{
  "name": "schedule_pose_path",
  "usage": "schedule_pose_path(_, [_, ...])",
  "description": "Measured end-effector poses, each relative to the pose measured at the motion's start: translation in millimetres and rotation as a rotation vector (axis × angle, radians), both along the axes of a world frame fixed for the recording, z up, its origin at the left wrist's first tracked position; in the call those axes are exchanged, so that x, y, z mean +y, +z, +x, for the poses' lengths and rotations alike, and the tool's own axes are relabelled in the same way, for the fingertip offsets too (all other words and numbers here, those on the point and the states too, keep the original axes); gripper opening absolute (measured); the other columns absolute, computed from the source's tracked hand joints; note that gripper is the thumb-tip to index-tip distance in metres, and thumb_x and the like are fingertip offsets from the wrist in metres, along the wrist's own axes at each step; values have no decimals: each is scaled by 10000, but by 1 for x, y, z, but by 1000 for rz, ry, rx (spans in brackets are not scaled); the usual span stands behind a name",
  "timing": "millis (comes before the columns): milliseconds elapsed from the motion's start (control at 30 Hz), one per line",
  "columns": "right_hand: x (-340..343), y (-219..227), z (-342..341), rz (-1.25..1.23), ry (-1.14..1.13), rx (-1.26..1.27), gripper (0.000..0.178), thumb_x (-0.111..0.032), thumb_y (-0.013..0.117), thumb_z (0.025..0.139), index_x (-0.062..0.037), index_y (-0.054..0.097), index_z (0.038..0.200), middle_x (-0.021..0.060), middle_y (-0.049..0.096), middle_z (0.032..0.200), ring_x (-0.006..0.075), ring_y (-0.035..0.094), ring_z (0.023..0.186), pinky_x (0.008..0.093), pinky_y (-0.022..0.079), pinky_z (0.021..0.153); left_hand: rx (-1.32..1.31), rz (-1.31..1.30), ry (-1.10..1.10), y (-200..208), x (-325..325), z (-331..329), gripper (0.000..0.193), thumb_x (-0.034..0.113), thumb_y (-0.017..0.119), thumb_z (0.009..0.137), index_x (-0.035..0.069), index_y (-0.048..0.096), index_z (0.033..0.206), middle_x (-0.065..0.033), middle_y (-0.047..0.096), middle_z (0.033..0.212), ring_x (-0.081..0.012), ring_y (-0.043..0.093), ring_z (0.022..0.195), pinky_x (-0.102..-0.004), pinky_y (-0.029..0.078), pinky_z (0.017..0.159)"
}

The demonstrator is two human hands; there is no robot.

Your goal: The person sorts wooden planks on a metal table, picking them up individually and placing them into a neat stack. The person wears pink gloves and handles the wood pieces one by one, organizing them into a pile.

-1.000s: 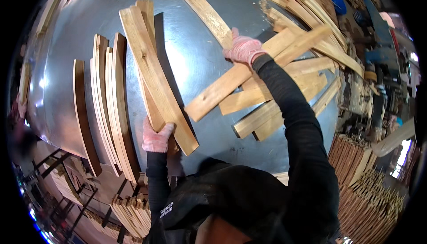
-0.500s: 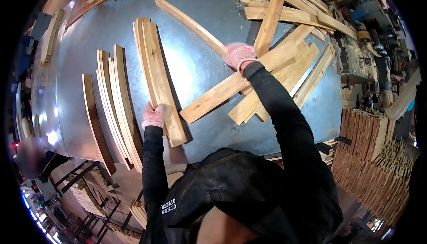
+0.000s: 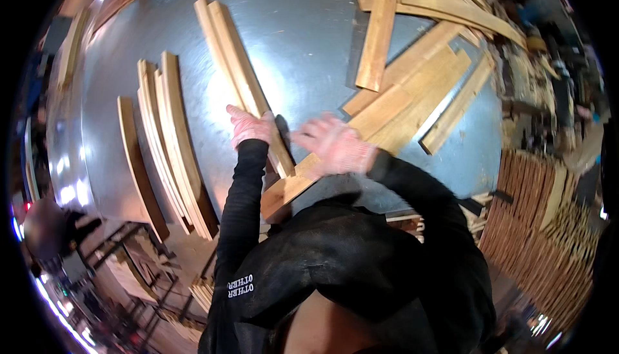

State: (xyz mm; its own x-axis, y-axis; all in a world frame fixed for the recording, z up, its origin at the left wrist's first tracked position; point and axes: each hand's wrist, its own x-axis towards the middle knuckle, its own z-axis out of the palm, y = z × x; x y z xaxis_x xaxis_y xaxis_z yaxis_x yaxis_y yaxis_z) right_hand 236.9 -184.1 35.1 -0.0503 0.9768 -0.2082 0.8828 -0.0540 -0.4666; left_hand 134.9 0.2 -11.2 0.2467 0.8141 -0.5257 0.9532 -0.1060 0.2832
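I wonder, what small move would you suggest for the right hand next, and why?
Perhaps close the right hand on the slanted board it overlaps in view: the hand looks open and blurred, nothing visibly held, and that board's near end lies close to the paired boards at the left hand.

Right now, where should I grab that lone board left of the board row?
Probably grip the lone board by its near end, from your own side, pinching its long sides: that end seems to stick past the table, and a gap separates it from the row.
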Motion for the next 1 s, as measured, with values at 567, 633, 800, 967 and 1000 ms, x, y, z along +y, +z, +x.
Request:
schedule_pose_path(567, [85, -61, 68, 101, -144, 216, 473, -201, 529, 908, -28, 488, 1346, 179, 608, 1193, 319, 588, 1084, 378, 461, 943, -52, 84, 158, 27, 27, -159, 977, 393, 709, 793, 19, 145, 1497, -270, 435, 1403, -408, 459, 1284, -520, 374, 1048])
schedule_pose_path(633, [129, -140, 27, 691, 60, 101, 419, -212, 454, 955, -18, 529, 1318, 171, 606, 1235, 299, 567, 1160, 361, 418, 1046, -190, 161, 75, 11, 15, -154, 1055, 456, 706, 790, -52, 108, 1495, -332, 366, 1435, -428, 431, 1299, -487, 375, 1061])
schedule_pose_path(800, [220, -77, -11, 228, -594, -255, 794, -592, 492, 889, 16, 416, 1395, 257, 436, 1427, 407, 411, 1323, 517, 323, 1061, -102, 327, 8, -5, -2, -149, 1123, 435, 760, 714, 8, 101, 1517, -320, 377, 1401, -459, 467, 1227, -515, 403, 1016])
schedule_pose_path(967, [227, -81, 13, 29, -772, -258, 1025, -591, 681, 751, 48, 266, 1438, 284, 414, 1387, 401, 393, 1305, 476, 334, 1067, -246, 335, -28, -7, 2, -161, 1150, 535, 748, 736, -34, 108, 1504, -362, 353, 1404, -471, 478, 1226, -494, 451, 985])
schedule_pose_path(1000, [232, -113, -2, 170, -782, -219, 1022, -574, 695, 744, 53, 271, 1430, 297, 409, 1385, 408, 398, 1299, 478, 338, 1067, -188, 335, -83, -2, -2, -154, 1227, 636, 746, 690, -33, 117, 1504, -388, 301, 1433, -486, 430, 1274, -517, 398, 1037])
